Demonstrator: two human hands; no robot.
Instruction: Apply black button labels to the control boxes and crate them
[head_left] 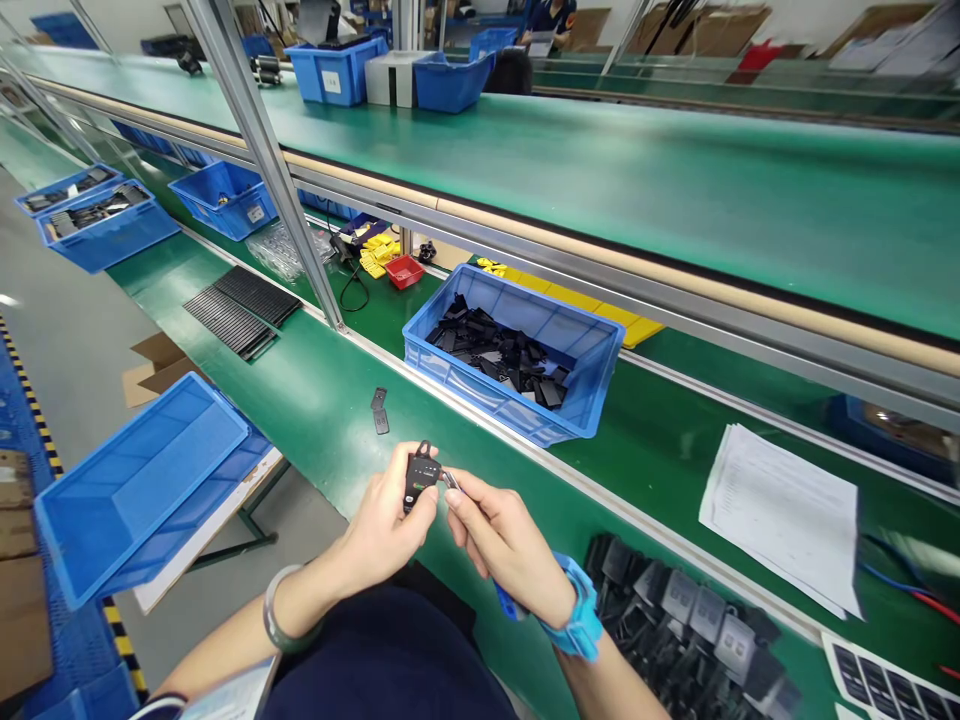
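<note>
My left hand [386, 515] is closed around a small black plastic device [421, 478] with a loop at its top and a small green mark on its face. Close beside it, my right hand [499, 530] pinches a slim tool with a metal tip [451, 481]. A blue end [510, 603] shows below that hand and looks like the tool's handle; the tool's exact kind is unclear. The tip is at the device's right edge, but contact cannot be made out. Just beyond my hands, two small black plastic pieces [380, 410] lie on the green bench [322, 400].
A blue bin [517, 415] of black parts stands ahead. Many black corded devices [690, 620] are piled at right, near white papers [780, 520]. Black strips [240, 305] lie at left, above a blue tray [142, 480]. A metal post [270, 165] and raised shelf edge [562, 245] cross in front.
</note>
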